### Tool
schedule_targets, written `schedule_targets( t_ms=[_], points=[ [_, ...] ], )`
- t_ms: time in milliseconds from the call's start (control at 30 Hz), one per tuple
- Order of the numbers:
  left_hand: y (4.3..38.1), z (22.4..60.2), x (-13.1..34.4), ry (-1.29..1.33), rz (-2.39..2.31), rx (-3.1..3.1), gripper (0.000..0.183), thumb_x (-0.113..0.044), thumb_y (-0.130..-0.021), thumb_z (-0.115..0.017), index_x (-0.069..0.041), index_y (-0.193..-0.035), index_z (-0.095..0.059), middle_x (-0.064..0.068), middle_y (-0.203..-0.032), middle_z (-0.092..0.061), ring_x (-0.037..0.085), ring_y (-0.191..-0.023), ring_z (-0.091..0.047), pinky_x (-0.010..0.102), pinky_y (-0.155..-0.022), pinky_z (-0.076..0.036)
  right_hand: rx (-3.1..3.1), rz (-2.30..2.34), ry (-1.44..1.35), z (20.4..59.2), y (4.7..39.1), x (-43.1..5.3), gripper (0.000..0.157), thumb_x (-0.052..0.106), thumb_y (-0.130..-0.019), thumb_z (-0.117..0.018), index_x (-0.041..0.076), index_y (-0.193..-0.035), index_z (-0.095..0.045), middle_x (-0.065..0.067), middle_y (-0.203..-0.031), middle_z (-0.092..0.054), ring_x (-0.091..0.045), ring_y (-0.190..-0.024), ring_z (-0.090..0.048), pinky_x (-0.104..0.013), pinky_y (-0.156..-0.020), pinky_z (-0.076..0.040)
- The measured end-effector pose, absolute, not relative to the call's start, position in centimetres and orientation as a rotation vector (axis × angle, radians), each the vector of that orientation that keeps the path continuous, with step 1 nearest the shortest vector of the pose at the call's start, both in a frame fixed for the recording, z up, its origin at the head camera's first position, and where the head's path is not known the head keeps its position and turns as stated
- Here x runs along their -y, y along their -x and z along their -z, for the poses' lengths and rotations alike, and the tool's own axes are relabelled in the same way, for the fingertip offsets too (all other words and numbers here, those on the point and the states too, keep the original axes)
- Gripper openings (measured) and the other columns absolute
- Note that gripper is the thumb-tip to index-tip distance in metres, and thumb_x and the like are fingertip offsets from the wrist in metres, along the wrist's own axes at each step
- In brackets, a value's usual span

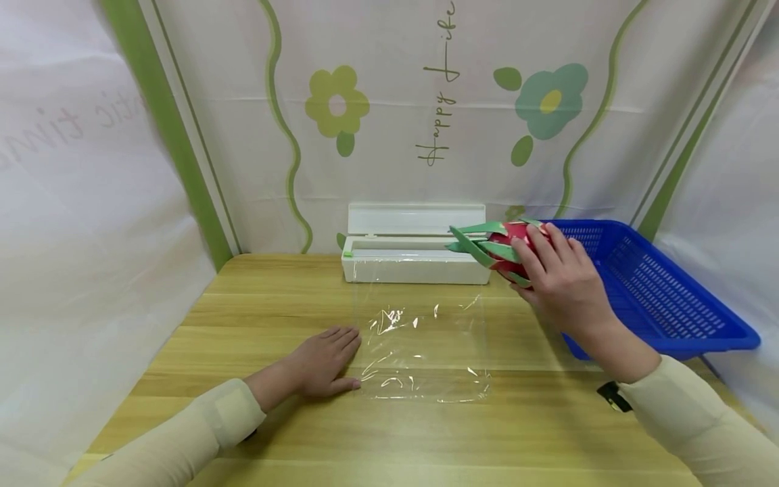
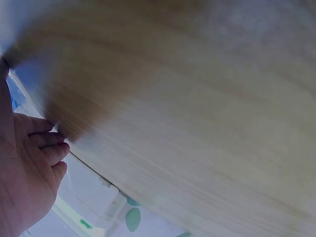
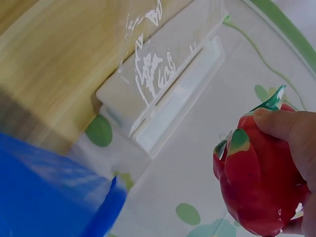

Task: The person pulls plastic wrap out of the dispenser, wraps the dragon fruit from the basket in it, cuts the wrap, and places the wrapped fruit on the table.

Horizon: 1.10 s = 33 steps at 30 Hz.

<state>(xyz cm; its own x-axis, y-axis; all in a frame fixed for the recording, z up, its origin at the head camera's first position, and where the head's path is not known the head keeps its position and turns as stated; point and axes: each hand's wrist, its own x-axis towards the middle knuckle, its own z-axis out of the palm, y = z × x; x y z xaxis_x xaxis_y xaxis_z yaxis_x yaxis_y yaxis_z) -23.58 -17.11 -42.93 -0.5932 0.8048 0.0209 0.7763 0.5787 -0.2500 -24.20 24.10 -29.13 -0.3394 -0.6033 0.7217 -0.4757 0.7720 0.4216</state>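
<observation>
A red dragon fruit (image 1: 504, 251) with green leafy scales is gripped by my right hand (image 1: 562, 284), held up near the left rim of the blue basket. The right wrist view shows the dragon fruit (image 3: 261, 173) with the thumb across its top. My left hand (image 1: 325, 360) rests flat on the table, its fingertips at the left edge of a clear sheet of plastic wrap (image 1: 426, 352). That sheet runs forward over the tabletop from a white wrap dispenser (image 1: 416, 270), whose lid stands raised.
A blue plastic basket (image 1: 663, 291) with slotted walls stands at the right side of the wooden table (image 1: 255, 318). Behind the dispenser hangs a white curtain (image 1: 389, 162) with flower prints, and more cloth hangs at both sides.
</observation>
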Motion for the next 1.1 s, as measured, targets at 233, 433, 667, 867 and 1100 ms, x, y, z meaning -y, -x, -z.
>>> schedule_targets(
  t_ms=[233, 433, 667, 867, 1100],
  points=[
    [23.5, 43.0, 17.1, 1.348, -0.328, 2.661, 0.078, -0.060, -0.088, -0.026, 0.003, -0.133, -0.033, 0.019, -0.136, -0.031, 0.030, -0.126, -0.026, 0.039, -0.103, -0.019, 1.989, 0.132, -0.862, 29.8, 24.6, -22.2, 0.063, 0.037, -0.075, -0.063, 0.001, -0.124, -0.046, -0.023, -0.126, -0.043, -0.043, -0.115, -0.037, -0.058, -0.082, -0.037],
    [23.5, 43.0, 17.1, 1.344, -0.335, 2.668, 0.078, -0.060, -0.088, -0.025, 0.003, -0.133, -0.032, 0.019, -0.137, -0.030, 0.030, -0.126, -0.025, 0.039, -0.103, -0.018, 1.944, 0.117, -0.896, 30.7, 24.9, -20.7, 0.058, 0.047, -0.091, -0.031, 0.002, -0.123, -0.048, -0.023, -0.123, -0.046, -0.042, -0.115, -0.038, -0.058, -0.082, -0.038],
    [23.6, 43.1, 17.1, 1.342, -0.340, 2.667, 0.079, -0.060, -0.088, -0.025, 0.004, -0.133, -0.032, 0.020, -0.137, -0.030, 0.030, -0.126, -0.026, 0.039, -0.103, -0.018, 1.945, 0.105, -0.940, 31.8, 25.4, -19.1, 0.061, 0.037, -0.076, -0.063, 0.002, -0.123, -0.047, -0.023, -0.123, -0.046, -0.043, -0.114, -0.039, -0.058, -0.083, -0.037],
    [23.6, 43.1, 17.0, 1.336, -0.355, 2.682, 0.079, -0.061, -0.087, -0.023, 0.003, -0.134, -0.031, 0.019, -0.138, -0.029, 0.030, -0.127, -0.024, 0.039, -0.104, -0.017, 1.935, 0.099, -0.965, 32.9, 25.9, -17.8, 0.075, 0.032, -0.059, -0.079, 0.001, -0.121, -0.049, -0.023, -0.121, -0.048, -0.043, -0.110, -0.042, -0.055, -0.083, -0.038],
    [23.6, 43.1, 17.0, 1.333, -0.355, 2.676, 0.079, -0.061, -0.087, -0.024, 0.003, -0.134, -0.032, 0.019, -0.137, -0.031, 0.030, -0.127, -0.025, 0.040, -0.103, -0.018, 1.966, 0.115, -0.991, 34.3, 26.3, -16.4, 0.076, 0.036, -0.059, -0.079, 0.003, -0.120, -0.050, -0.022, -0.122, -0.048, -0.042, -0.112, -0.041, -0.054, -0.087, -0.036]
  ],
)
